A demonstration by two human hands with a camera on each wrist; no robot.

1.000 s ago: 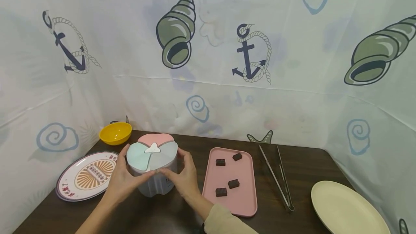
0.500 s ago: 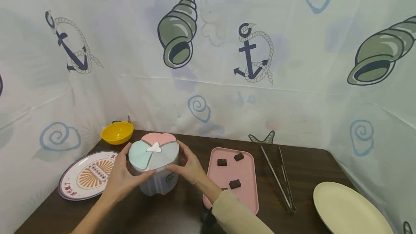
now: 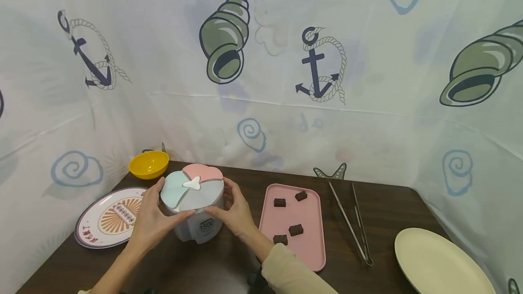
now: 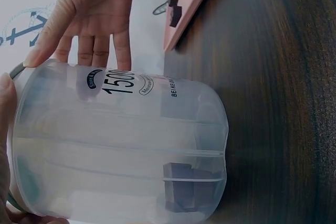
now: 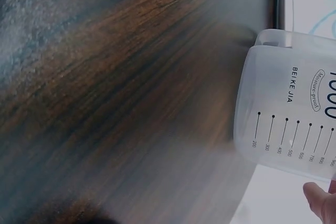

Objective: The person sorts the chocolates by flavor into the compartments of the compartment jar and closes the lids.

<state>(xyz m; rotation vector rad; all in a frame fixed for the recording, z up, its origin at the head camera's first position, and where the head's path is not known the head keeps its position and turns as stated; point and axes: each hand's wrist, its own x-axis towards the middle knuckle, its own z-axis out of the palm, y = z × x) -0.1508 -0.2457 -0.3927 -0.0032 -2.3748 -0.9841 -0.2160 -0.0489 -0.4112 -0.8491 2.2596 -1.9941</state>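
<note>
Both hands grip a clear plastic storage canister [image 3: 199, 227] near its lid. The lid [image 3: 192, 185] has pink, mint and grey sections round a small white centre knob. My left hand [image 3: 152, 221] holds the left side, its thumb along the front rim. Opposite it, my right hand [image 3: 236, 212] curls round the right side, thumb at the front. In the left wrist view a few dark blocks [image 4: 181, 187] sit inside at the bottom. Printed marks on the wall [image 5: 294, 135] show in the right wrist view. Whether the base touches the table cannot be told.
Right of the canister lies a pink tray [image 3: 298, 257] with several dark brown blocks [image 3: 296, 230]. Metal tongs [image 3: 351, 226] lie beyond it, then a cream plate [image 3: 441, 262]. On the left are a patterned plate [image 3: 110, 221] and a yellow bowl [image 3: 149, 165].
Between the hands the canister has turned clockwise as seen from above: the pink section moved right, the mint one back, and the 1500 print swung to the front.
</note>
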